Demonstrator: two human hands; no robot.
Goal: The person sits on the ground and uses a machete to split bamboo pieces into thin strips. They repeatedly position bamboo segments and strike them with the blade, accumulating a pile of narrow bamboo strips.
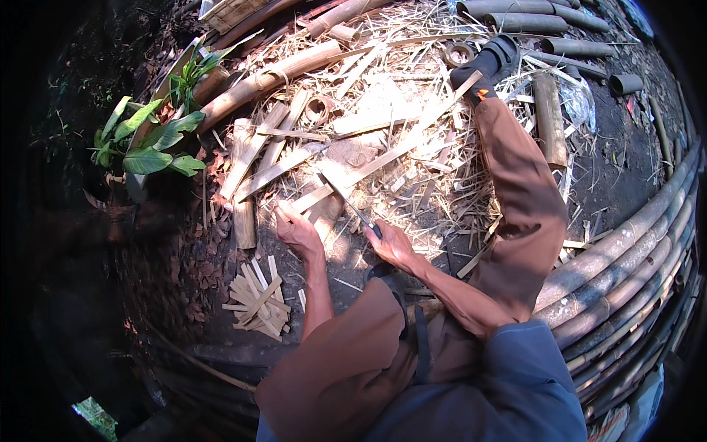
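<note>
My left hand (300, 230) is closed around the near end of a long, pale split-bamboo strip (403, 149). The strip slants away to the upper right, its far end by my outstretched foot in a dark sandal (501, 57). In my right hand (394, 244) is a knife (347, 197), gripped by its dark handle. Its blade crosses the strip a short way beyond my left hand; whether it cuts into the bamboo I cannot tell. Below my left hand lies a pile of short, flat bamboo slats (258, 303).
Bamboo shavings (434, 184) litter the ground beyond my hands. Several long bamboo poles (611, 254) are stacked at the right, with cut bamboo tubes (526, 23) at the far right. At the left stand a leafy plant (151, 151) and a thick bamboo pole (265, 79).
</note>
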